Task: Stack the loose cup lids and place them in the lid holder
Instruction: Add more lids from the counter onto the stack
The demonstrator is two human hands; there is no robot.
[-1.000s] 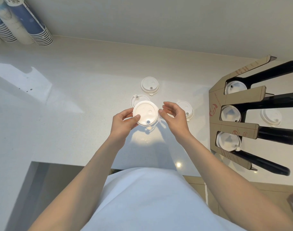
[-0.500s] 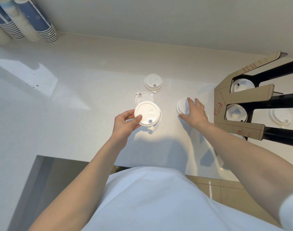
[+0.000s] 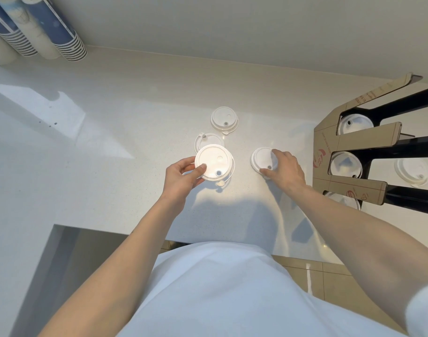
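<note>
My left hand [image 3: 183,177] holds a small stack of white cup lids [image 3: 214,161] above the counter, thumb on top. My right hand [image 3: 284,170] grips the edge of another white lid [image 3: 261,158] that lies on the counter to the right. A lid [image 3: 209,140] lies partly hidden behind the held stack, and one more lid [image 3: 224,117] sits further back. The cardboard and black lid holder [image 3: 363,137] stands at the right, with white lids in its three slots.
Stacks of blue and white paper cups [image 3: 49,30] lie at the back left. One lid [image 3: 412,170] rests behind the holder at the far right. The white counter [image 3: 98,142] ends in a front edge close to my body.
My right hand left the held stack, reached right and closed its fingers on the lid lying on the counter. The left hand kept its stack nearly still.
</note>
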